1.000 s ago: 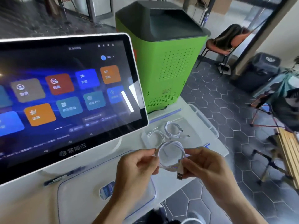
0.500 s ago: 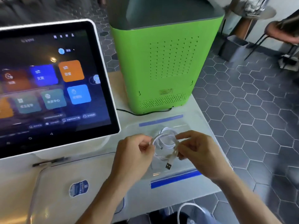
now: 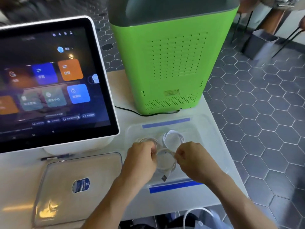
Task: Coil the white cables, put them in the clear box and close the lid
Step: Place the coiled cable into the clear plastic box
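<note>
Holding a coiled white cable (image 3: 165, 162) between them, the left hand (image 3: 140, 161) and the right hand (image 3: 193, 161) pinch opposite sides of the loop, fingers curled on the strands. The coil sits low inside the clear box (image 3: 212, 146), near the box's front wall, and its dark USB plug (image 3: 164, 177) hangs down toward the blue strip (image 3: 175, 187) on the box's near edge. Two more coiled cables lie on the box floor behind the hands: one (image 3: 173, 138) toward the middle of the box, bright white and round, and another (image 3: 146, 140) at the box's left side, partly covered by the left hand's knuckles. A second, paler blue strip (image 3: 165, 123) runs along the far rim of the box.

Left of the box lies its clear lid (image 3: 74, 184), flat on the white table (image 3: 165, 205), carrying a blue and white sticker (image 3: 80, 185) whose print is too small to read. Beyond the lid, further left of the box, stands a touchscreen terminal (image 3: 49, 83) showing coloured tiles with blurred, unreadable characters. Behind the box stands a green machine (image 3: 171, 66) with a perforated back, a small yellowish label (image 3: 171, 92) that cannot be read, and a black cord (image 3: 148, 114) running along its foot.
</note>
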